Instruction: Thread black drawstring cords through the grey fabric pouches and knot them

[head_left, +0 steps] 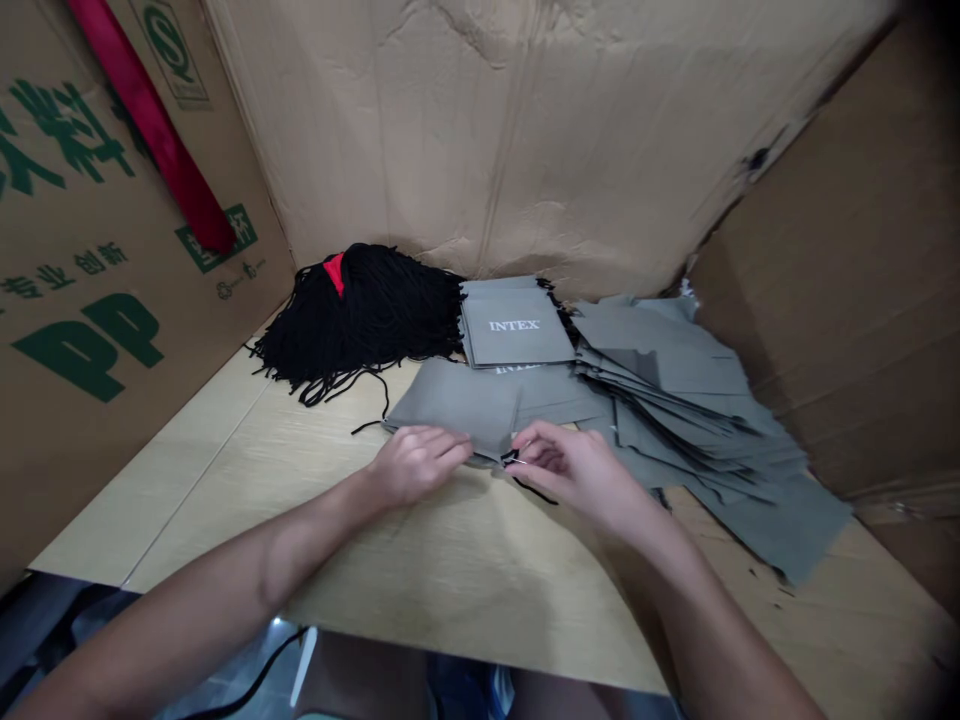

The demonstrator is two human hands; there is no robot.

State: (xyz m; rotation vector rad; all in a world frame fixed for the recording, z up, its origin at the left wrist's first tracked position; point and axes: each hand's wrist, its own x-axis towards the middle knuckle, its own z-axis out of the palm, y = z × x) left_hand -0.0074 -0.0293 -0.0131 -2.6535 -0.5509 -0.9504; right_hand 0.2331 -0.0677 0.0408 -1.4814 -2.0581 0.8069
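Note:
A grey fabric piece (454,400) lies flat in front of me, its near edge under the fingers of my left hand (421,462), which are closed on that edge. At the piece's near right corner, my right hand (574,470) pinches a thin metal tool (517,460) between thumb and forefinger. A short black cord (536,491) trails from that corner below the right fingers. Another black cord end (367,427) sticks out at the piece's left corner. Just behind is a stack of grey pieces printed INTEX (517,325).
A heap of black cords (375,310) with a red tie sits at the back left. Many grey fabric pieces (675,350) spread over the right side of the table (360,580). Cardboard walls (465,120) enclose the back and sides; a red strap (165,140) hangs at left.

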